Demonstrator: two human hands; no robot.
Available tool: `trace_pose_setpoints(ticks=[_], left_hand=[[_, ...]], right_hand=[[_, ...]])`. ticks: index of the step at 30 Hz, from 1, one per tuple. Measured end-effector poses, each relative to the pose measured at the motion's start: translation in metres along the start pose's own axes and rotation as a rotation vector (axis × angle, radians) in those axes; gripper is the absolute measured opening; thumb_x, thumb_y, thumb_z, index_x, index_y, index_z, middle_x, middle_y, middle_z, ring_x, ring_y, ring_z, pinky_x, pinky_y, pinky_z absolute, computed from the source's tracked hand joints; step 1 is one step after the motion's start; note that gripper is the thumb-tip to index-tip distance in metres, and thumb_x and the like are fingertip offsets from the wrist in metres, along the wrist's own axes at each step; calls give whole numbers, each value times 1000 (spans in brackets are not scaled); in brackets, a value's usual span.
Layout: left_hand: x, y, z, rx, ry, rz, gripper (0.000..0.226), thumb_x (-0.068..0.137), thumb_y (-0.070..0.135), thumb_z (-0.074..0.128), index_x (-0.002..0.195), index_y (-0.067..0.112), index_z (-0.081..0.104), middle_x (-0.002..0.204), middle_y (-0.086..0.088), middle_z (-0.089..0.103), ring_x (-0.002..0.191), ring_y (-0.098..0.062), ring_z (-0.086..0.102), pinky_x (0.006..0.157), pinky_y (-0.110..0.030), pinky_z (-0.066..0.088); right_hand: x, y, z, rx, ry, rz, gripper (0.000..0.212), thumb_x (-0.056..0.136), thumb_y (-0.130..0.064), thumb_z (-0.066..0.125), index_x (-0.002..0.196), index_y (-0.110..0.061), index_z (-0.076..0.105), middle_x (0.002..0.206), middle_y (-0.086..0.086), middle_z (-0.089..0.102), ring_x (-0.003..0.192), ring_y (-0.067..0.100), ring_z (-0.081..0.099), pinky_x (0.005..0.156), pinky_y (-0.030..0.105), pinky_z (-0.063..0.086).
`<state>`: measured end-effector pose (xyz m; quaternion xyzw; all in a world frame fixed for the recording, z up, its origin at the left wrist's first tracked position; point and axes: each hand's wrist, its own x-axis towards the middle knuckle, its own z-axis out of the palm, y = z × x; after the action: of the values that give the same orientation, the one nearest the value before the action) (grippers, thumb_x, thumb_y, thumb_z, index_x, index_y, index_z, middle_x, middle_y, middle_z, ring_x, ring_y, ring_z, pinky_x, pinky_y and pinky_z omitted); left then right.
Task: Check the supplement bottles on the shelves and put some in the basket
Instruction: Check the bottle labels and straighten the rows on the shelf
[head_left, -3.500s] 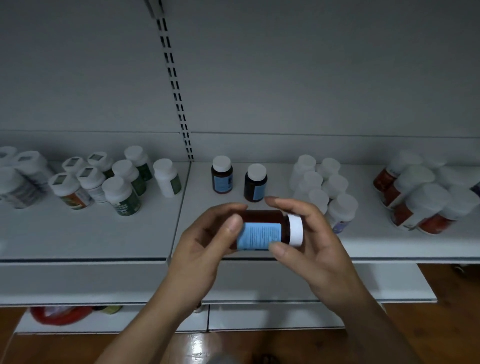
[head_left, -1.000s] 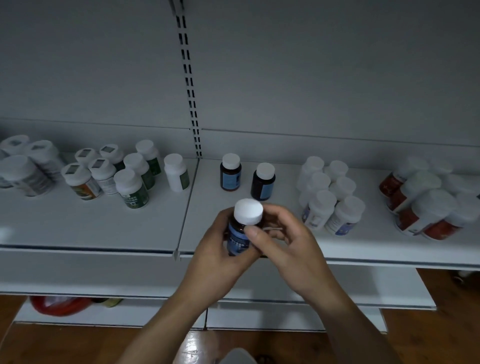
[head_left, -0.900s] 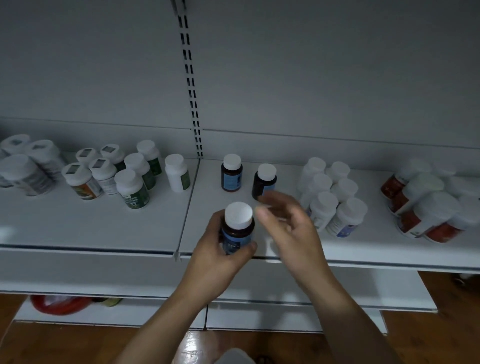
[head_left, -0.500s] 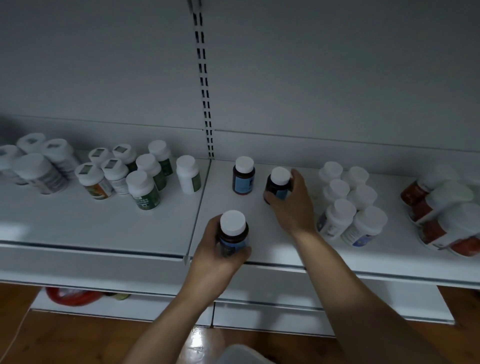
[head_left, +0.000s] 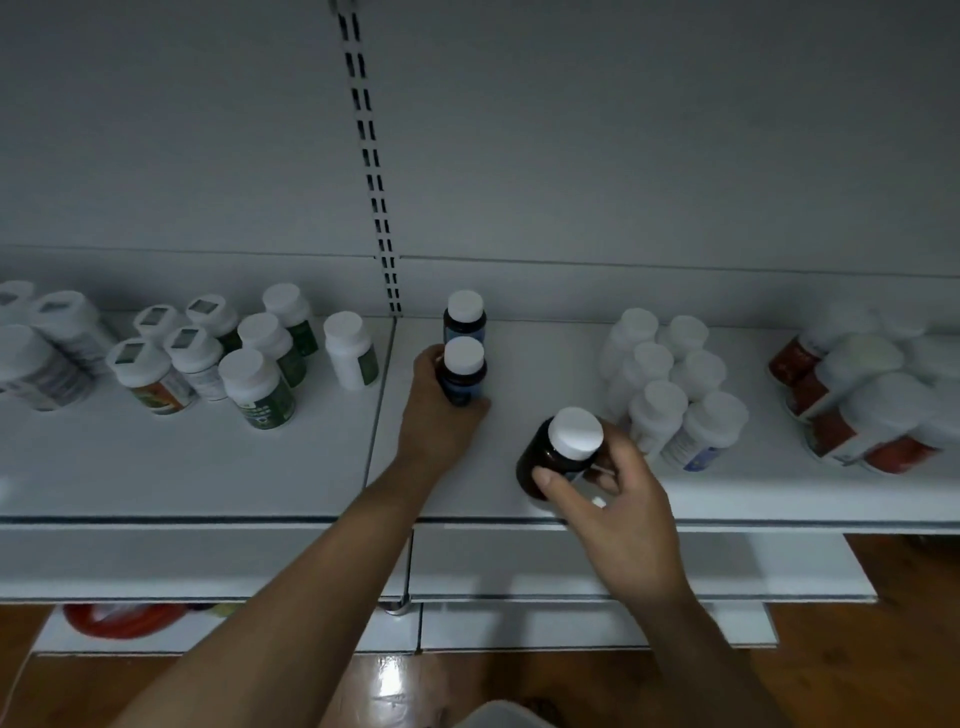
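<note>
My left hand (head_left: 434, 415) grips a dark blue-label bottle (head_left: 462, 371) with a white cap, upright on the white shelf (head_left: 260, 467), just in front of another blue-label bottle (head_left: 464, 316) at the back. My right hand (head_left: 613, 499) holds a second dark brown bottle (head_left: 558, 452) with a white cap, tilted, above the shelf's front part. No basket can be made out for sure; a pale rounded edge (head_left: 498, 714) shows at the bottom.
Green-label white-capped bottles (head_left: 260, 384) cluster at left, a group of white bottles (head_left: 670, 384) right of centre, red-label bottles (head_left: 857, 400) at far right. A slotted upright (head_left: 371, 171) runs up the back wall. A lower shelf (head_left: 571, 566) and wooden floor lie below.
My left hand has pushed its bottle back on the shelf, close to the rear bottle. My right hand has taken the other dark bottle from the back and drawn it forward and right.
</note>
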<state>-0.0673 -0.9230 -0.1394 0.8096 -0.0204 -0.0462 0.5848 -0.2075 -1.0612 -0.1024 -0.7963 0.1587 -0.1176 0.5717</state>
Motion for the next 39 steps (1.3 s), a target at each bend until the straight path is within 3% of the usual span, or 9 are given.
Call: trace_pose_setpoints(ticks=[3,6,11,17,23,27,29,32,39], left_hand=[[-18,-2,-13,21,-23,-20,88,82,7,75,151,19,21,143,6,42,129,-8,39,103,-23,31],[-66,2,-28,10,17,30,73,85,8,72,143,31,35,133,19,48,121,1,47,104,-20,38],[-130,9,-31,-17,-327,177,77,81,13,78,140,40,37,135,26,51,124,6,48,102,-12,40],[-141,33,-26,-200,-210,221,55,72,28,76,122,38,53,118,12,65,114,-17,61,97,-47,52],[-151,44,-31,-214,-227,282,55,72,31,78,120,41,53,118,8,65,113,-24,62,94,-52,52],[-157,39,-31,-238,-267,229,54,72,32,77,119,48,55,120,13,64,116,-19,61,98,-48,50],[-160,36,-35,-196,-250,246,52,74,33,76,121,44,55,119,16,64,115,-11,60,98,-33,49],[-162,37,-43,-194,-205,268,59,72,34,77,126,38,54,124,18,62,118,-10,59,100,-30,48],[-163,53,-52,-270,-127,391,64,76,23,76,134,22,50,132,9,61,126,-16,56,106,-34,45]], right_hand=[[-9,-1,-4,4,-22,24,50,75,-26,81,108,-52,53,112,-25,61,106,-6,56,85,13,42],[-15,-4,-7,3,-32,23,52,75,-27,81,110,-52,52,116,-22,62,109,-3,57,85,17,46],[-28,-18,0,-54,-95,-122,54,76,-23,82,118,-45,56,117,-20,64,110,1,59,94,22,49],[-54,-54,4,-53,-58,-425,54,70,-36,72,122,-37,56,121,-18,60,114,1,56,90,7,41],[-68,-69,-7,-51,-31,-551,55,70,-34,72,123,-29,57,120,-14,60,113,2,56,90,7,39],[-68,-64,-9,63,-59,-444,52,69,-35,74,118,-37,57,114,-14,64,111,11,60,89,18,48],[-64,-59,-8,261,-118,-270,56,68,-28,77,118,-37,53,109,-16,65,106,9,63,84,22,52],[-57,-50,-8,493,-199,-21,52,73,-21,68,121,-34,51,96,-16,69,97,8,67,75,22,55],[-48,-42,0,736,-378,282,46,89,-38,48,122,-8,58,107,17,67,94,26,63,69,34,51]])
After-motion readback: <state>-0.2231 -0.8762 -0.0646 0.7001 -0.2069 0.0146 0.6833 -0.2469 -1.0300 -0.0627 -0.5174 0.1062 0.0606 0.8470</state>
